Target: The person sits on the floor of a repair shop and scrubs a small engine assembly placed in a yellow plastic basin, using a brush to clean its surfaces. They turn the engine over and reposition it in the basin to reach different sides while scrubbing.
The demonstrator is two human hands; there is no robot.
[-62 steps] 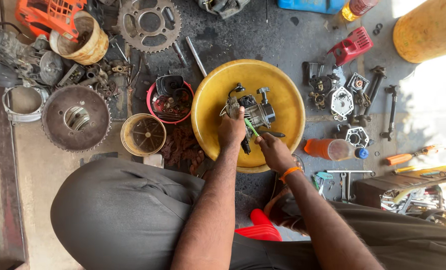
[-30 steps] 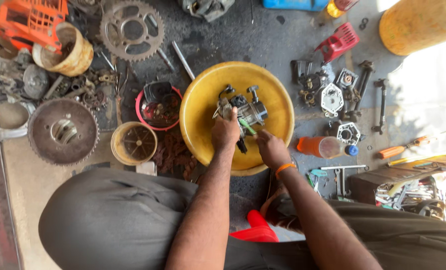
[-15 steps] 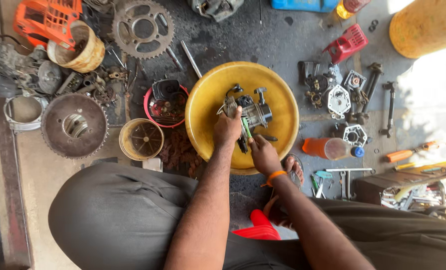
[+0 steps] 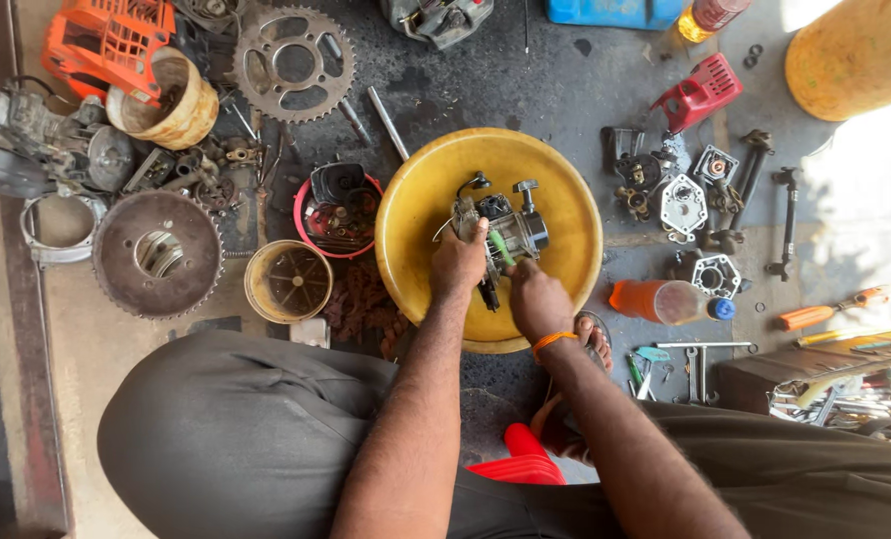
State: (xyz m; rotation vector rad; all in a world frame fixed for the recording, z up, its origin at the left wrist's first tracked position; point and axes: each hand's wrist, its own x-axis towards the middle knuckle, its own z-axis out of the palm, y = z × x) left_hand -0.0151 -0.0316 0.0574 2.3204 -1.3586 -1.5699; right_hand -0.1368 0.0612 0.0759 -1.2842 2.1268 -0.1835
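Note:
A small metal carburettor (image 4: pixel 510 225) sits in a wide yellow basin (image 4: pixel 565 190) on the oily floor. My left hand (image 4: pixel 458 262) grips its left side. My right hand (image 4: pixel 537 297), with an orange band on the wrist, holds a green-handled tool (image 4: pixel 502 248) against the carburettor's underside. Both hands are over the basin's near half.
A large sprocket (image 4: pixel 294 62), a toothed drum (image 4: pixel 156 254), a small yellow tub (image 4: pixel 288 281) and a red bowl of parts (image 4: pixel 337 212) lie left. Right are engine parts (image 4: pixel 683 205), an orange bottle (image 4: pixel 655 299), an orange-handled screwdriver (image 4: pixel 833 309) and a yellow drum (image 4: pixel 855 55).
My hands stay on the carburettor with small shifts; my right hand has moved closer under it with the green tool. The view wobbles with my head.

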